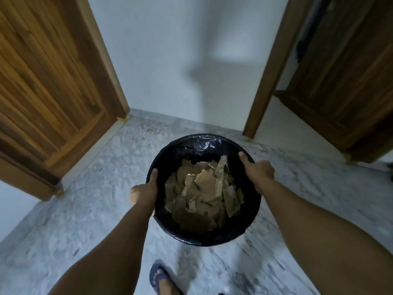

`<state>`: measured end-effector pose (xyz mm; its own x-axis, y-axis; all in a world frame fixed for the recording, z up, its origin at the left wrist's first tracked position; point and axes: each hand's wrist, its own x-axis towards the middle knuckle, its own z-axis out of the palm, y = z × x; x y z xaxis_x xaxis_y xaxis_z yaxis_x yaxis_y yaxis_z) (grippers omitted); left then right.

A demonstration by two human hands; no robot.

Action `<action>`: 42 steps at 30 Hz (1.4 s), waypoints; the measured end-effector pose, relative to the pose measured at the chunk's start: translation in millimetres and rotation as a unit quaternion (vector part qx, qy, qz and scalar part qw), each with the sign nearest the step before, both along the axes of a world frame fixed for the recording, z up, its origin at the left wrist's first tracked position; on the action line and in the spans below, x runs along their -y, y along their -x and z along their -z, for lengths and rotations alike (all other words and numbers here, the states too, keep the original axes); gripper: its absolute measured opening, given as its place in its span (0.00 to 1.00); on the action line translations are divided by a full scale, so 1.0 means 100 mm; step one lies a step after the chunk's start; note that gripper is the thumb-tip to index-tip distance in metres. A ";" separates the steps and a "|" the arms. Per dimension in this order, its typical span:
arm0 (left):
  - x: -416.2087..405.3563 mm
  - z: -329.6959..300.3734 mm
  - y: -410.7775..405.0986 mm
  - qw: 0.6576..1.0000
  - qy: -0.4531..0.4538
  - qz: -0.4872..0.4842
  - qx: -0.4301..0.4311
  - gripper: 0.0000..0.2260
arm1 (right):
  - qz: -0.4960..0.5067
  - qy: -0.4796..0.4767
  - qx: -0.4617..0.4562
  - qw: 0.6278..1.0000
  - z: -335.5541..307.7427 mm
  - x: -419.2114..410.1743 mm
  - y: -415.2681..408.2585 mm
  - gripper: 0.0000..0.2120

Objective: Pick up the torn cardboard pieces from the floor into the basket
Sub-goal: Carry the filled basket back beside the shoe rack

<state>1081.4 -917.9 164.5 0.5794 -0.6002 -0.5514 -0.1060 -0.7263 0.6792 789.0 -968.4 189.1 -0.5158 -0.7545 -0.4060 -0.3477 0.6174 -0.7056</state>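
A round black basket (pixel 197 143) lined with a dark plastic bag hangs above the floor, held in front of me. Inside it lie several torn brown cardboard pieces (pixel 204 192), piled loosely. My left hand (pixel 146 190) grips the basket's left rim, thumb over the edge. My right hand (pixel 258 171) grips the right rim, thumb along the top. No cardboard shows on the visible floor.
Grey marbled floor (pixel 102 201) spreads all around. A wooden door (pixel 49 81) stands at the left, another wooden door with its frame (pixel 340 81) at the right, and a white wall (pixel 180 60) ahead. My foot in a blue sandal (pixel 161 277) is at the bottom.
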 end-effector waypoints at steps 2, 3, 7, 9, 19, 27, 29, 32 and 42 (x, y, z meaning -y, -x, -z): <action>0.01 -0.02 0.29 1.000 -0.018 0.009 0.015 0.45 | 0.021 -0.001 0.002 1.000 0.01 -0.16 0.32 0.38; 0.02 -0.01 0.47 1.000 -0.017 0.023 0.013 0.45 | 0.037 0.002 -0.001 0.999 0.00 -0.27 0.50 0.37; 0.03 0.00 1.00 0.997 -0.027 0.073 0.001 0.47 | 0.096 -0.002 -0.004 0.995 0.07 -0.60 1.01 0.41; 0.09 0.08 1.18 0.991 -0.018 0.131 0.019 0.44 | 0.124 -0.017 -0.006 0.992 0.09 -0.76 1.21 0.38; 0.07 0.24 2.14 0.930 0.049 0.348 0.102 0.28 | 0.243 -0.076 0.027 0.967 0.31 -1.74 1.93 0.20; -0.26 0.30 3.09 0.869 0.041 0.481 0.108 0.12 | 0.340 -0.076 0.048 0.936 0.42 -2.77 2.52 0.19; -0.44 0.29 3.40 0.854 0.048 0.509 0.101 0.12 | 0.372 -0.075 0.057 0.924 0.43 -3.08 2.69 0.17; -0.77 0.28 3.90 0.824 0.045 0.554 0.108 0.11 | 0.400 -0.090 0.064 0.910 0.44 -3.58 3.01 0.12; -1.98 0.36 5.56 0.726 0.045 0.669 0.154 0.14 | 0.434 -0.117 0.020 0.893 0.44 -5.32 4.07 0.17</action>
<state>525.4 -719.6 128.0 -0.4679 -0.7644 -0.4436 -0.8324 0.2127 0.5117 381.8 -436.2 144.8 -0.8461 0.0300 -0.5322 0.3562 0.7745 -0.5227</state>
